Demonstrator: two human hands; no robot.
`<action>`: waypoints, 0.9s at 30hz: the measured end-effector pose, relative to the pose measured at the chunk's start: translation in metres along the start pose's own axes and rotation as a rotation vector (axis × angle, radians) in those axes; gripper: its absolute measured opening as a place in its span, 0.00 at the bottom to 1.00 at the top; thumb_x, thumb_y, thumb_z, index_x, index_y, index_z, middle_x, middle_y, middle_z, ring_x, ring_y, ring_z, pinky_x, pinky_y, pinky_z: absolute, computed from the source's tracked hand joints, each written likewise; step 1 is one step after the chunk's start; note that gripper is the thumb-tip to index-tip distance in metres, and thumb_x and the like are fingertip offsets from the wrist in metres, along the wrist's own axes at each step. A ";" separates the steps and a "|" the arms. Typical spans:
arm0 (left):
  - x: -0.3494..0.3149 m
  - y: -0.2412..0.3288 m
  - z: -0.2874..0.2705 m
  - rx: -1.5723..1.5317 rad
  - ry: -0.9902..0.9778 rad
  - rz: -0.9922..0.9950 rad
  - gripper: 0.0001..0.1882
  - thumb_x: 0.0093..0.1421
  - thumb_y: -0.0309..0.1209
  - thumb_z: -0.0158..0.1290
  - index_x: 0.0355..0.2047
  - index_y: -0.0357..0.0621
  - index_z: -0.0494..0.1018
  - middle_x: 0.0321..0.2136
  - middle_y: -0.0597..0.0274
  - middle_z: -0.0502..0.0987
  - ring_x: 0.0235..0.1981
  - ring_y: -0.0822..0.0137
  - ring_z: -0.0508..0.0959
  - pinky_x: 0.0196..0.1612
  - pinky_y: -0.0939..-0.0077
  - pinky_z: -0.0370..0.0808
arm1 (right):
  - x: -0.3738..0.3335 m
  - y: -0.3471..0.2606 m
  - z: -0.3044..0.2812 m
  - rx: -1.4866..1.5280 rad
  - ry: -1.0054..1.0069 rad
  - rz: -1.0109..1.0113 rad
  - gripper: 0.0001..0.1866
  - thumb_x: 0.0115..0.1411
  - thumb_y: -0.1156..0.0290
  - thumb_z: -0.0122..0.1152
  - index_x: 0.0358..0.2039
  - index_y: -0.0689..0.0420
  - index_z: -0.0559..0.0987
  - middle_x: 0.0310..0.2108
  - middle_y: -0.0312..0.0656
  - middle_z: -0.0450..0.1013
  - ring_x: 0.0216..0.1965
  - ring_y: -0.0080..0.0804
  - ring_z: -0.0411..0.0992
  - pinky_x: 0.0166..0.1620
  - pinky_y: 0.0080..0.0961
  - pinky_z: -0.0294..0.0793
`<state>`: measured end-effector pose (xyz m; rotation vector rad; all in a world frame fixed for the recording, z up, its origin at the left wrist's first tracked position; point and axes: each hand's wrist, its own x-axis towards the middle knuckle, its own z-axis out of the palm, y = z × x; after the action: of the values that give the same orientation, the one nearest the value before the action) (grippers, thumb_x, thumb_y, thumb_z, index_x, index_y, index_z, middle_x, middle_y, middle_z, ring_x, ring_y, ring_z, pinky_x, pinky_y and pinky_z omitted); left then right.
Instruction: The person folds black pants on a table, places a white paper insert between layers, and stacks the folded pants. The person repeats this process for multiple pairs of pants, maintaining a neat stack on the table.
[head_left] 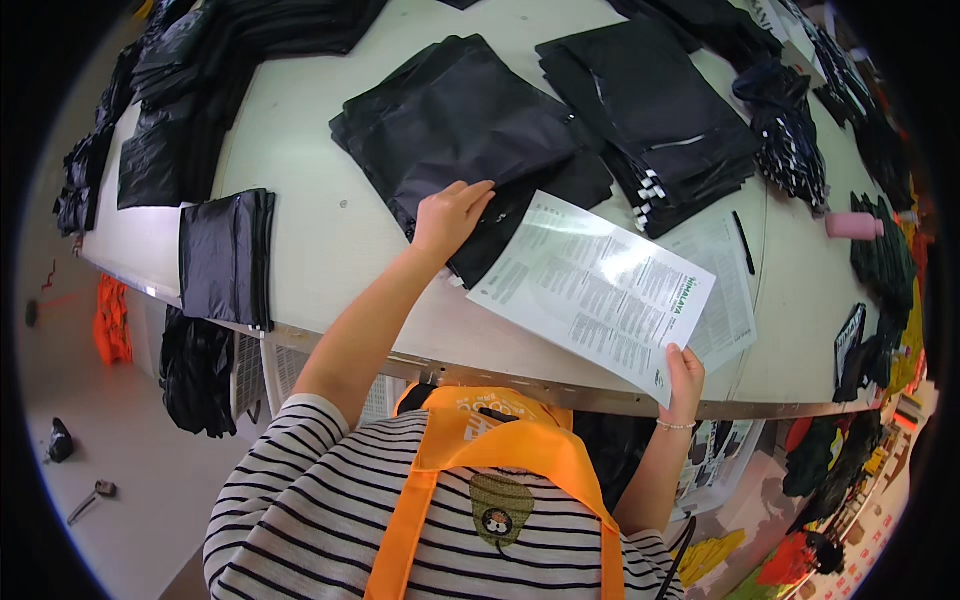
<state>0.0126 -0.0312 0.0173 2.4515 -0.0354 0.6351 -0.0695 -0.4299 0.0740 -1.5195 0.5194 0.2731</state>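
Note:
My left hand (452,220) is closed at the near edge of a pile of folded black garments (450,120), its fingertips at the upper layer's edge. Below that edge, more black cloth lies on the table. In my right hand (685,380) is the near right corner of a glossy white printed sheet (600,290), pinched between thumb and fingers. The sheet slants over the table, its far left end beside the black pile. Partly under it lies another printed sheet (725,290). A dark pen-like stick (744,243) rests on that one.
A second black stack with white tags (660,110) lies to the right, near a dark tagged bundle (785,130) and a pink bottle (853,226). Wrapped black bundles (225,255) line the left. The pale table's (300,230) front edge runs before me.

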 end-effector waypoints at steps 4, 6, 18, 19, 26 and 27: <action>-0.007 -0.003 -0.001 0.014 -0.019 0.109 0.08 0.54 0.31 0.60 0.35 0.49 0.80 0.18 0.63 0.70 0.17 0.61 0.73 0.20 0.70 0.69 | 0.022 0.009 0.041 -0.014 0.066 -0.100 0.14 0.63 0.69 0.56 0.42 0.69 0.78 0.33 0.36 0.75 0.30 0.17 0.68 0.35 0.16 0.68; -0.008 0.000 -0.002 0.004 -0.041 0.117 0.08 0.53 0.30 0.60 0.35 0.48 0.80 0.18 0.63 0.70 0.17 0.62 0.73 0.20 0.70 0.69 | 0.036 0.014 0.077 -0.032 0.078 -0.126 0.13 0.63 0.69 0.56 0.39 0.68 0.78 0.30 0.34 0.74 0.27 0.16 0.67 0.31 0.16 0.67; -0.015 -0.005 0.014 -0.064 -0.122 0.008 0.08 0.54 0.31 0.59 0.35 0.46 0.80 0.18 0.63 0.71 0.18 0.61 0.74 0.20 0.69 0.70 | 0.085 0.037 0.286 -0.010 -0.103 0.058 0.10 0.67 0.68 0.47 0.43 0.58 0.72 0.32 0.37 0.72 0.27 0.21 0.70 0.27 0.19 0.76; -0.014 -0.006 0.015 -0.043 -0.167 -0.018 0.08 0.54 0.31 0.59 0.35 0.46 0.80 0.21 0.62 0.72 0.22 0.60 0.75 0.24 0.68 0.72 | 0.089 0.038 0.286 -0.038 -0.125 0.073 0.10 0.66 0.69 0.47 0.43 0.59 0.73 0.33 0.37 0.72 0.28 0.21 0.70 0.27 0.19 0.75; -0.002 -0.020 0.014 -0.106 -0.465 -0.029 0.25 0.58 0.32 0.55 0.57 0.56 0.68 0.64 0.59 0.58 0.65 0.53 0.55 0.65 0.45 0.50 | 0.119 0.004 0.238 -1.001 -0.525 -0.794 0.21 0.54 0.80 0.49 0.50 0.59 0.71 0.54 0.51 0.64 0.45 0.52 0.70 0.48 0.42 0.71; 0.000 -0.017 0.015 -0.070 -0.510 -0.008 0.27 0.59 0.33 0.54 0.59 0.59 0.65 0.65 0.59 0.55 0.66 0.53 0.53 0.65 0.43 0.48 | 0.119 -0.008 0.237 -1.147 -0.567 -0.698 0.21 0.55 0.79 0.50 0.51 0.59 0.71 0.53 0.50 0.65 0.43 0.51 0.71 0.46 0.42 0.72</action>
<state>0.0218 -0.0259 -0.0021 2.4798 -0.2449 -0.0082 0.0732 -0.2133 0.0167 -2.4659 -0.7740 0.4593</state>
